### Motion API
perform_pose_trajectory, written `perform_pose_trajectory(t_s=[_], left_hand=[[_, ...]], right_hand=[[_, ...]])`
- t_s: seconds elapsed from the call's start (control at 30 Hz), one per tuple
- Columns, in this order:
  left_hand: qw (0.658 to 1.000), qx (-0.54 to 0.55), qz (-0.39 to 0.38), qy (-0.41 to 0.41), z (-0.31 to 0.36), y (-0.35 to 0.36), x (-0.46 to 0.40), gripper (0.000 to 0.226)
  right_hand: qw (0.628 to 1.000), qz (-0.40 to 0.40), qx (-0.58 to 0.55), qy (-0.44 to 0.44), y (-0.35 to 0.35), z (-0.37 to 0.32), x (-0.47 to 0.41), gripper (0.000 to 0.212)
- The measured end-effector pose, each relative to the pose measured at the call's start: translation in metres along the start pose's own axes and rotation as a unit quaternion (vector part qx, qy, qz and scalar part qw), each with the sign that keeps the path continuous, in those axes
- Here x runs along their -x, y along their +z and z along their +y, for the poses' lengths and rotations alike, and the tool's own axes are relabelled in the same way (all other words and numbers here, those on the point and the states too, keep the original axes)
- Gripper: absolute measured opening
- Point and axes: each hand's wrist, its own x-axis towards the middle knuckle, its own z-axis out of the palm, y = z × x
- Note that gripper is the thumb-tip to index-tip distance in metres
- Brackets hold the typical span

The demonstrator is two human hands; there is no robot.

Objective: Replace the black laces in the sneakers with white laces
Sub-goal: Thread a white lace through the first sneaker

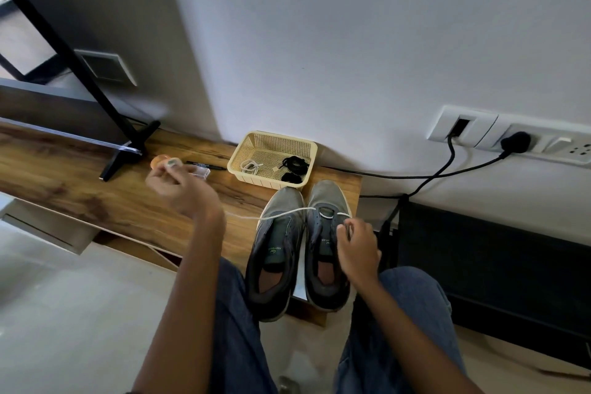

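While I sit facing the wall, the wood-grain table [96, 201] spans the view from the left edge to just past the shoes. Two grey mesh sneakers [299, 249] stand side by side at its right end, toes to the wall, heels overhanging the near edge, tongues exposed and eyelets mostly unlaced. Behind their toes sits a cream plastic basket [271, 158] with perforated walls; it holds one coiled white lace [251, 167] at its left and two bundled black laces [292, 169] at its right.

A second white lace [281, 214] is threaded through the lowest eyelets of the right-hand sneaker and runs taut leftward across the other shoe. My left hand [182, 185], raised over the table, has its fingers closed, pinching that lace's far end; the image is blurred there. My right hand [358, 243] rests on the right sneaker, its fingers pinching the lace's other end beside the eyelets.
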Motion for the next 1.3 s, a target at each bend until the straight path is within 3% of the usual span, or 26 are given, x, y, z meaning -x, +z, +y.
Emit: perform_pose_trajectory(t_s=[0.07,0.1,0.17,0.23,0.3,0.4,0.5,0.67,0.9,1.1,1.3], left_hand=[[0.989,-0.101,-0.109,0.004,-0.009,0.008,0.026,0.007],[0.960,-0.208,-0.188,0.013,-0.017,0.009,0.039,0.009],[0.859,-0.366,-0.352,0.059,-0.042,0.007,0.059,0.019],[0.747,-0.466,-0.457,0.127,-0.069,0.007,0.072,0.023],[0.662,-0.532,-0.494,0.187,-0.092,0.009,0.082,0.025],[0.594,-0.565,-0.507,0.266,-0.106,0.014,0.092,0.024],[0.583,-0.576,-0.497,0.286,-0.110,0.022,0.093,0.022],[0.598,-0.555,-0.490,0.308,-0.120,0.027,0.088,0.020],[0.562,-0.608,-0.486,0.280,-0.124,0.027,0.093,0.027],[0.556,-0.633,-0.475,0.255,-0.125,0.028,0.102,0.028],[0.581,-0.610,-0.483,0.239,-0.119,0.022,0.081,0.023]], right_hand=[[1.000,-0.002,0.018,0.011,-0.005,0.003,-0.019,0.020],[1.000,-0.010,0.020,0.009,-0.006,0.004,-0.027,0.021],[0.999,-0.035,0.023,-0.009,-0.005,0.002,-0.039,0.023],[0.997,-0.058,0.035,-0.028,-0.003,-0.001,-0.047,0.024],[0.995,-0.065,0.055,-0.043,-0.001,-0.002,-0.055,0.024],[0.991,-0.074,0.097,-0.062,0.002,-0.001,-0.066,0.022],[0.986,-0.077,0.128,-0.071,0.004,0.004,-0.073,0.013],[0.981,-0.069,0.144,-0.107,0.006,0.010,-0.075,0.013],[0.985,-0.066,0.140,-0.079,0.004,0.007,-0.077,0.006],[0.989,-0.046,0.128,-0.065,0.004,0.004,-0.074,0.006],[0.977,-0.091,0.161,-0.104,-0.008,0.009,-0.076,0.012]])
